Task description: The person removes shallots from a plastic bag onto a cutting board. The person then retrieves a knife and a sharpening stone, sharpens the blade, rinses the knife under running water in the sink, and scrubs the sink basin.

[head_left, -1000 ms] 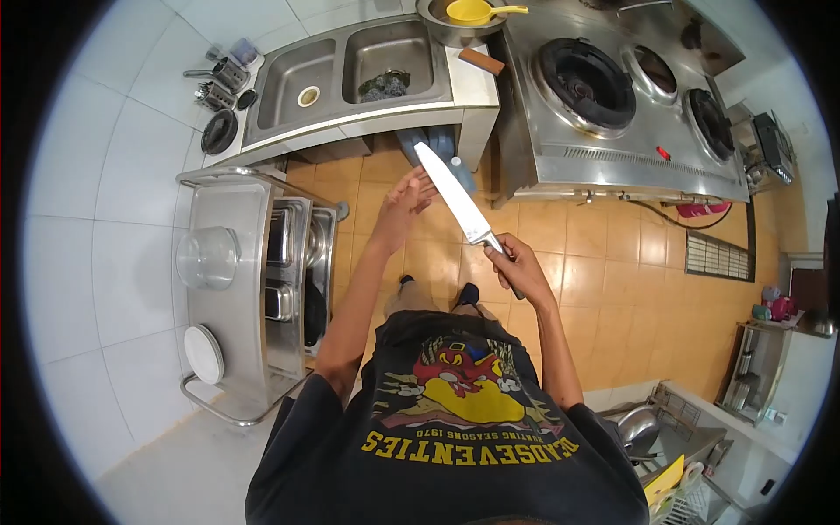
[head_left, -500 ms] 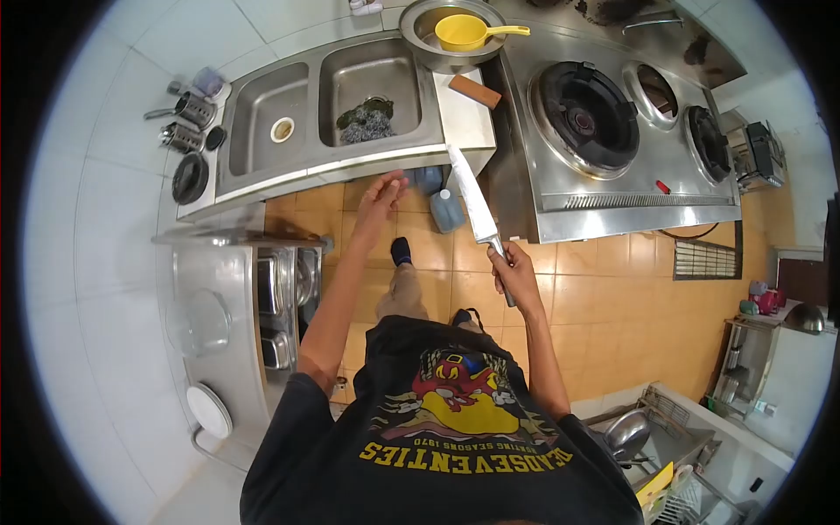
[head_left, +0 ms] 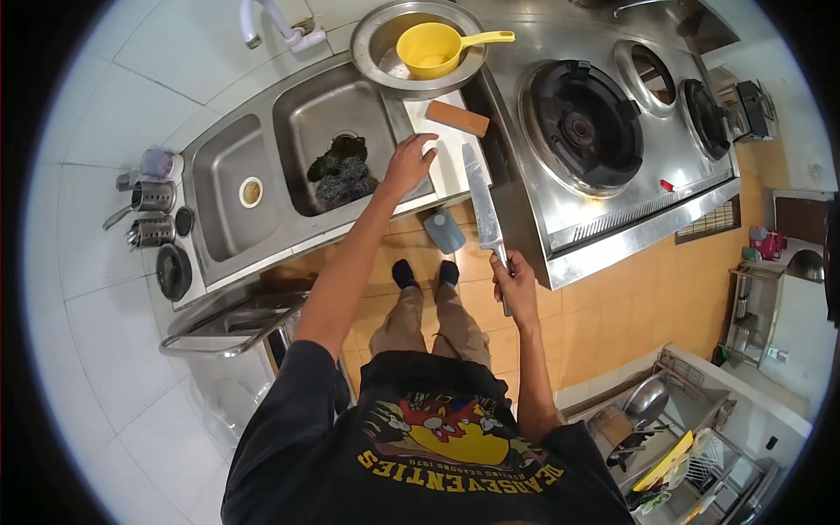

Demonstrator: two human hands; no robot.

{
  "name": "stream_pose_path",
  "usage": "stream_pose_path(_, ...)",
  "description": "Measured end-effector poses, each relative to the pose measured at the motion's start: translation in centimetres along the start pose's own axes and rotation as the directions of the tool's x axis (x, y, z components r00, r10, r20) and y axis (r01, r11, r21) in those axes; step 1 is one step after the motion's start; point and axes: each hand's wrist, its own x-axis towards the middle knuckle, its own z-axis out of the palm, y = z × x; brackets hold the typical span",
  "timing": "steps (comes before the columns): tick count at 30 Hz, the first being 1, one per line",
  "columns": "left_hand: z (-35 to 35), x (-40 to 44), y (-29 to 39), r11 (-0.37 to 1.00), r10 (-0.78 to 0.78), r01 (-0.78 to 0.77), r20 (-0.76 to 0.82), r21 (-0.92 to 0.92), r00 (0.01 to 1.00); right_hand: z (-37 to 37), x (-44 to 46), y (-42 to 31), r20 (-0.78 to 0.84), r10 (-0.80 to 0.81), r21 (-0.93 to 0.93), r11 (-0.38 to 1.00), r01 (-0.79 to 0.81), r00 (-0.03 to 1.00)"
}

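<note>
My right hand (head_left: 514, 284) is closed round the handle of a large kitchen knife (head_left: 483, 197). Its broad blade points away from me, the tip over the white counter edge (head_left: 451, 171) between sink and stove. My left hand (head_left: 409, 164) reaches over the front edge of the sink's right basin, fingers apart and holding nothing. Just beyond it lies an orange-brown rectangular block (head_left: 458, 118), like a sharpening stone, apart from my fingers. Dark scouring mesh (head_left: 346, 182) and a green pad (head_left: 325, 166) sit in the right basin (head_left: 293, 105).
A yellow dipper (head_left: 430, 51) rests in a wide metal bowl (head_left: 372, 57) behind the block. To the right stands a steel stove (head_left: 560, 214) with black burners (head_left: 582, 127). A faucet (head_left: 302, 37) is above the sink. A grey-blue jug (head_left: 444, 232) stands on the floor.
I have stepped closer to the sink. My left hand has moved forward and right, towards the block. The knife stays in my right hand, its blade turned slightly.
</note>
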Motion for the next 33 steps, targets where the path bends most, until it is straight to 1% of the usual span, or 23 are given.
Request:
stream_pose_path(1,1.2,1.7,-0.5,0.993,0.112,-0.113,-0.056,-0.022,0.992,-0.1,0.3,0.3,-0.015,-0.007,-0.026,1.0,0.007,1.0)
stream_pose_path(4,4.0,5.8,-0.8,0.976,0.185,-0.172,-0.081,0.136,0.979,-0.5,0.8,0.5,-0.015,0.04,-0.013,0.999,-0.04,0.999)
stream_pose_path(5,4.7,7.1,-0.7,0.968,0.153,-0.147,-0.011,0.205,0.988,-0.8,0.7,0.5,-0.022,0.058,0.003,0.998,-0.058,0.998)
stream_pose_path(8,6.8,10.0,-1.0,0.9,0.216,-0.224,0.064,0.373,0.974,-1.5,0.4,0.3,-0.022,0.066,-0.028,0.997,-0.067,0.998)
stream_pose_path(9,7.5,10.3,-1.4,0.891,0.162,-0.201,0.127,0.406,0.979,-1.8,0.3,0.4,-0.024,0.088,-0.003,0.996,-0.088,0.996)
stream_pose_path(10,8.0,10.7,-1.8,0.863,0.176,-0.218,0.134,0.456,0.975,-2.2,0.2,0.4,-0.027,0.104,-0.001,0.995,-0.104,0.994)
stream_pose_path(12,8.2,11.6,-2.5,0.84,0.22,-0.252,0.124,0.48,0.968,-2.9,0.1,0.4,-0.03,0.122,0.008,0.992,-0.122,0.992)
stream_pose_path(15,7.9,11.8,-2.6,0.866,0.167,-0.218,0.151,0.449,0.974,-3.9,-0.1,0.9,-0.065,0.124,0.034,0.992,-0.122,0.99)
stream_pose_path(18,7.1,11.2,-2.5,0.893,0.171,-0.23,0.179,0.388,0.969,-4.7,-0.1,0.9,-0.078,0.111,0.05,0.993,-0.107,0.991)
stream_pose_path(21,6.8,9.7,-2.7,0.93,0.141,-0.182,0.148,0.319,0.979,-5.3,0.1,0.6,-0.043,0.094,0.06,0.994,-0.091,0.995)
stream_pose_path(25,6.5,8.3,-2.9,0.925,0.106,-0.157,0.164,0.345,0.981,-5.3,0.5,0.5,-0.019,0.093,0.075,0.993,-0.091,0.995)
stream_pose_path(28,6.4,7.5,-3.4,0.947,0.134,-0.16,0.108,0.279,0.985,-5.1,0.3,0.1,0.004,0.091,0.056,0.994,-0.091,0.996)
stream_pose_path(31,6.0,7.1,-3.2,0.924,0.16,-0.185,0.099,0.335,0.982,-5.1,0.1,0.7,0.022,0.094,0.047,0.994,-0.095,0.995)
stream_pose_path(33,5.9,7.5,-3.2,0.931,0.114,-0.142,0.101,0.336,0.988,-5.1,0.1,1.0,0.026,0.09,0.048,0.995,-0.091,0.996)
